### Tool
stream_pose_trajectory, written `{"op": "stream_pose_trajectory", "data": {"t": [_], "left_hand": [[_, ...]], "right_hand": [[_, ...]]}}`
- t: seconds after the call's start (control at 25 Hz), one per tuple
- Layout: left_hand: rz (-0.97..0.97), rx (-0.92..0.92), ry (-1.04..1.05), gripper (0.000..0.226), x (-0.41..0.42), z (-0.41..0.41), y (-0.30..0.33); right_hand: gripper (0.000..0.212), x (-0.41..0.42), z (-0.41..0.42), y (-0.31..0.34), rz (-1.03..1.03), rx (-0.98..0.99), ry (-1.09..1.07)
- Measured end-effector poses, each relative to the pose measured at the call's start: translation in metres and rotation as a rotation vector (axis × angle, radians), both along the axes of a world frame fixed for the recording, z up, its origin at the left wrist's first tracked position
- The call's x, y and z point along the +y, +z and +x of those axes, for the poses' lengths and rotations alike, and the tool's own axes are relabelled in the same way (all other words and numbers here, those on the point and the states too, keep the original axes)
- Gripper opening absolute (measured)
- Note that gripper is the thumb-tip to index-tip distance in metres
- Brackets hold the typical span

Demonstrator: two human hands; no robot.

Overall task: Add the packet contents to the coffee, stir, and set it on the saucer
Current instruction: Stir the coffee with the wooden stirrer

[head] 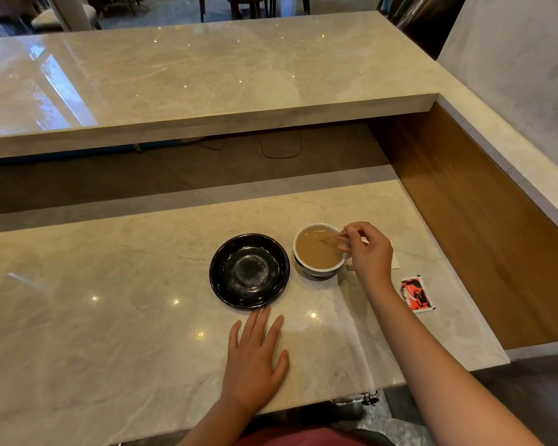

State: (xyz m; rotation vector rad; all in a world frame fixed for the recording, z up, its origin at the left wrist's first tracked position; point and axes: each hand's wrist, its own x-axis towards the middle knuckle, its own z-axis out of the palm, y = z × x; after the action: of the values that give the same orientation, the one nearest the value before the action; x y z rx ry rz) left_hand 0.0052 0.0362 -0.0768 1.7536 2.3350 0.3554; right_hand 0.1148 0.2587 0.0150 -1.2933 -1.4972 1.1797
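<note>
A white cup of milky brown coffee (318, 252) stands on the marble counter, just right of an empty black saucer (249, 271). My right hand (368, 249) hovers at the cup's right rim, fingers pinched on a thin wooden stirrer (331, 238) whose tip dips into the coffee. My left hand (255, 358) lies flat on the counter with fingers spread, just in front of the saucer and holding nothing. A red and white packet (417, 293) lies to the right of my right wrist.
A white napkin (394, 260) lies partly hidden behind my right hand. A raised marble ledge (207, 114) runs across the back. A wooden side panel (484, 226) borders the counter on the right. The counter's front edge (303, 405) is near my body.
</note>
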Motion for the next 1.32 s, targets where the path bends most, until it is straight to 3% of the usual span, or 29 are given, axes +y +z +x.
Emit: {"op": "stream_pose_trajectory", "data": {"t": [0.28, 0.64, 1.12, 1.24, 1.32], "left_hand": [[0.012, 0.001, -0.007, 0.056, 0.0, 0.0, 0.001], [0.0, -0.003, 0.013, 0.058, 0.0, 0.001, -0.001], [0.019, -0.016, 0.014, 0.057, -0.001, 0.001, -0.005], [0.021, -0.01, 0.013, 0.057, -0.001, 0.001, -0.006], [0.019, -0.012, 0.017, 0.058, 0.0, 0.001, -0.006]], "right_hand": [[0.016, -0.001, 0.021, 0.003, 0.252, -0.283, 0.106], [0.019, -0.017, 0.027, 0.008, -0.087, -0.016, 0.038], [0.019, -0.003, 0.077, 0.024, -0.111, 0.191, -0.094], [0.023, 0.001, 0.095, 0.025, -0.038, 0.208, -0.079], [0.022, 0.005, 0.105, 0.021, 0.069, 0.119, -0.059]]}}
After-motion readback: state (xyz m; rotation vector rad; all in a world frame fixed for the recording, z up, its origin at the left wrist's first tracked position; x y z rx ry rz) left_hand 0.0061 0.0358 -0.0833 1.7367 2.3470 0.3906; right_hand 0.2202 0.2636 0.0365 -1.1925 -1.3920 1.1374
